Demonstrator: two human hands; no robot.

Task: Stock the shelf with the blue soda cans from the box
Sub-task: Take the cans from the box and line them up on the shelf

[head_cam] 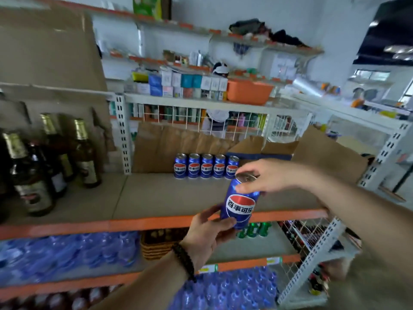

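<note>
Blue can [240, 206] held by both: left hand [206, 234] grips bottom, right hand [266, 176] pinches top rim

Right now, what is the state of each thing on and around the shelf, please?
held blue can: upright, tilted slightly, in the air before the shelf.
left hand: grips the can's bottom.
right hand: fingers hold the can's top.
row of five blue cans: upright, at the back.
cardboard box: flaps open.
brown bottles: upright, at the left.

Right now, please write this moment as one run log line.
both hands hold can | five cans on shelf | box behind
</note>
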